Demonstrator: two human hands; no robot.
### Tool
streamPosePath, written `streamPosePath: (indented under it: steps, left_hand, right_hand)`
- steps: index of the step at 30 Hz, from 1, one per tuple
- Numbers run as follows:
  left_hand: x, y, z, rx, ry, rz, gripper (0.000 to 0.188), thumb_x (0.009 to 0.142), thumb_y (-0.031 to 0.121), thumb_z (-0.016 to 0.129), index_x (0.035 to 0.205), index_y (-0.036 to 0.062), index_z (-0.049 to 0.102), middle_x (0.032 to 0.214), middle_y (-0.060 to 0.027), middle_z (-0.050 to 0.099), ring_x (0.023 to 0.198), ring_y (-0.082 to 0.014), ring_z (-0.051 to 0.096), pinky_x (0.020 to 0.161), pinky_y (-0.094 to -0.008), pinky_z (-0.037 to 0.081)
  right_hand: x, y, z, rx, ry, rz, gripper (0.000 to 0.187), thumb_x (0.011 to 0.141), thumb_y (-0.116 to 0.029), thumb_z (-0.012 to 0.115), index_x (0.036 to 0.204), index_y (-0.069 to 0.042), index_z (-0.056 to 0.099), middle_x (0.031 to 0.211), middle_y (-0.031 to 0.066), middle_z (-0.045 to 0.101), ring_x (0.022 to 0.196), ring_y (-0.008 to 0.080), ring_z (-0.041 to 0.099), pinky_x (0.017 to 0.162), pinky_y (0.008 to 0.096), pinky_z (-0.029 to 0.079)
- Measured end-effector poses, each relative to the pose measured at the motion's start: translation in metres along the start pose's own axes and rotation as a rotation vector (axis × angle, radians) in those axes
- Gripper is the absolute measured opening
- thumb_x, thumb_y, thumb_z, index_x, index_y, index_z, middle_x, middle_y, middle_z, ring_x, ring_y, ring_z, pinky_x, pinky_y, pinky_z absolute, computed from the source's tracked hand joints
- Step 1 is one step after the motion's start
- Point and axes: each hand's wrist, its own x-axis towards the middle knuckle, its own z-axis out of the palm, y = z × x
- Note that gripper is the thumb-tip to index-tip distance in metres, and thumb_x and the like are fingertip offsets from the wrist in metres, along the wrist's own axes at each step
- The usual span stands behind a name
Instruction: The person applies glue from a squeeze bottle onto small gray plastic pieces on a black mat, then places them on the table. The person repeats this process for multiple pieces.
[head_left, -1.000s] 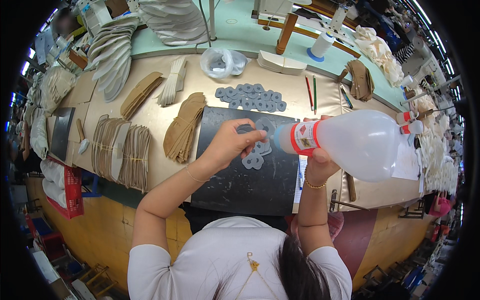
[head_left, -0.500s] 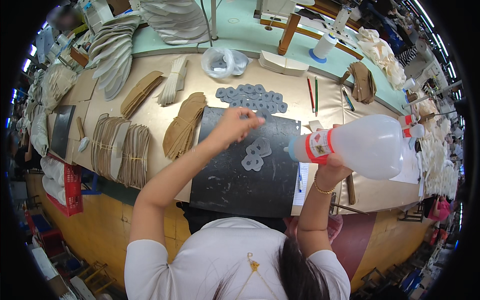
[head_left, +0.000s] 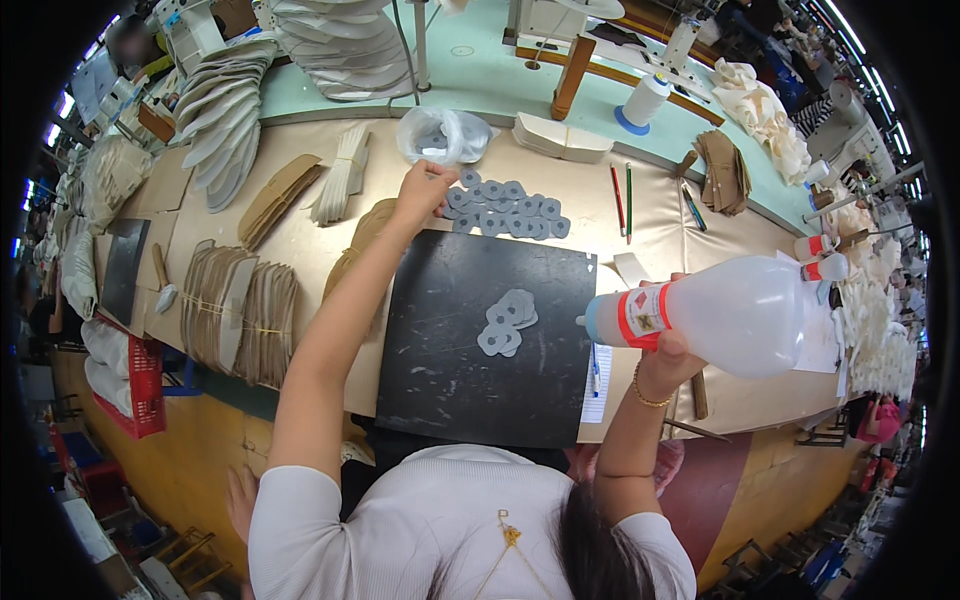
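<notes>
My left hand reaches to the back of the bench, fingers pinched at the edge of a small grey rounded piece with a darker round spot. That piece lies at the top left of a spread of similar grey pieces. A small overlapping pile of grey pieces rests on the black mat before me. Over the mat's right edge, my right hand is closed round a translucent squeeze bottle with a red-and-white label. The bottle lies sideways, its bluish nozzle end pointing left.
Bundled brown strips and pale strips lie left. An open plastic bag with grey pieces stands behind my left hand. Pencils, a thread cone and a pen are right. Another person's hand shows at lower left.
My left hand has moved left and away from me, from above the mat to the spread, carrying a grey piece to its top left. The bottle stays in my right hand, slightly lower in view.
</notes>
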Motion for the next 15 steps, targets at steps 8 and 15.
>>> streamPosePath:
  steps: [8, 15]
  left_hand:
    - [-0.097, 0.022, -0.023, -0.64, -0.486, -0.157, 0.033, 0.09, 0.001, 0.048, 0.121, -0.0047, 0.039, 0.114, -0.0193, 0.055, 0.103, -0.0242, 0.059, 0.083, -0.0284, 0.055]
    - [-0.157, 0.052, -0.002, -0.412, -0.478, -0.023, 0.02, 0.083, 0.012, 0.065, 0.094, -0.0018, 0.055, 0.081, -0.0101, 0.063, 0.066, -0.0151, 0.065, 0.054, -0.0224, 0.053]
  right_hand:
    - [-0.007, 0.006, 0.01, 0.116, -0.1, 0.066, 0.091, 0.061, -0.038, 0.084, 0.128, 0.001, 0.036, 0.111, 0.0122, 0.055, 0.099, 0.0238, 0.057, 0.083, 0.0373, 0.05]
    - [0.003, -0.004, 0.044, 0.234, -0.053, 0.047, 0.089, 0.061, -0.04, 0.083, 0.127, -0.001, 0.037, 0.112, 0.012, 0.055, 0.101, 0.024, 0.056, 0.088, 0.0409, 0.05]
